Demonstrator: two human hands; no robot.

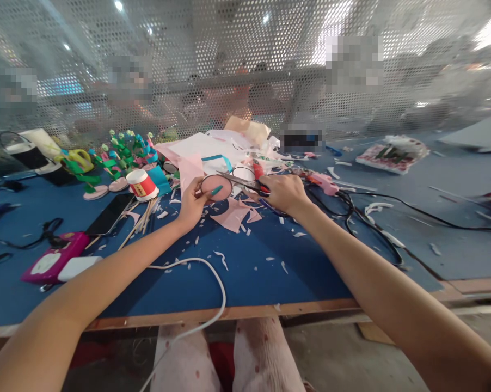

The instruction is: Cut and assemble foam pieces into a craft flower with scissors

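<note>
Between the thumb and fingers of my left hand (pixel 193 204) is a round pink disc (pixel 213 185) with a dark rim, its face toward me. My right hand (pixel 285 191) grips a pair of scissors (pixel 245 182) by the handles. The blades point left and reach the disc's upper right edge; I cannot tell whether they touch it. Behind the blades a second, whitish disc with a dark rim (pixel 243 172) lies among the paper. Cut scraps of pink paper (pixel 232 215) lie on the table just below the discs.
Left of my hands are a red-and-white paper cup (pixel 141 185), thin wooden sticks (pixel 141 223), a black phone (pixel 110 214), a magenta power strip (pixel 57 258) and green craft plants (pixel 123 155). A pink glue gun (pixel 324 183) with black cable lies right. Perforated metal sheeting (pixel 213 71) stands behind.
</note>
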